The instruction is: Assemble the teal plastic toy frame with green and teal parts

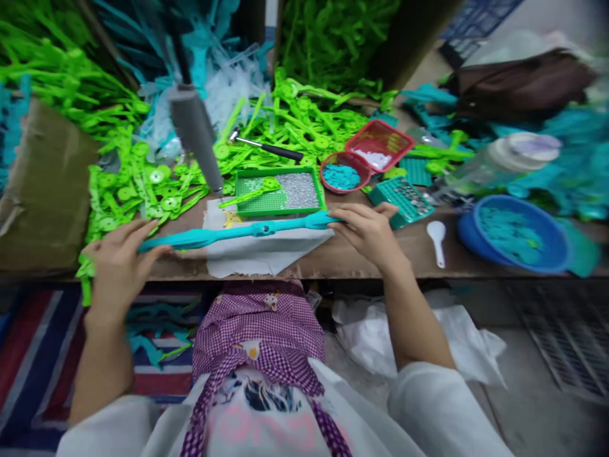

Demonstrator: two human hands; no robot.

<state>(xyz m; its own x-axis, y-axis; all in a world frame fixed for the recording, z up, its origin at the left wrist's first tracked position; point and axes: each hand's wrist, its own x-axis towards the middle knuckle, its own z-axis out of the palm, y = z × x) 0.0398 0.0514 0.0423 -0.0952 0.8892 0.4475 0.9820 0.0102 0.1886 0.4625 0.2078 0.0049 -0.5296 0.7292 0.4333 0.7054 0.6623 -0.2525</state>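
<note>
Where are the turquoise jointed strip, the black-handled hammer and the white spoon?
Turquoise jointed strip (261,230): head view, on the round joint near its middle.
Black-handled hammer (276,150): head view, on the black grip.
White spoon (436,233): head view, on the bowl.

Around the tray (281,212), a hammer (276,150) lies at twelve o'clock among plastic parts (314,124), a box (50,181) stands at nine, and paper (252,259) lies at six, beneath a bar (238,233) spanning from left hand (118,263) at eight to right hand (370,233) at four. Toward three come a bowl (365,171), then a spoon (436,236), then a basin (511,259) of small pieces (511,235).
</note>
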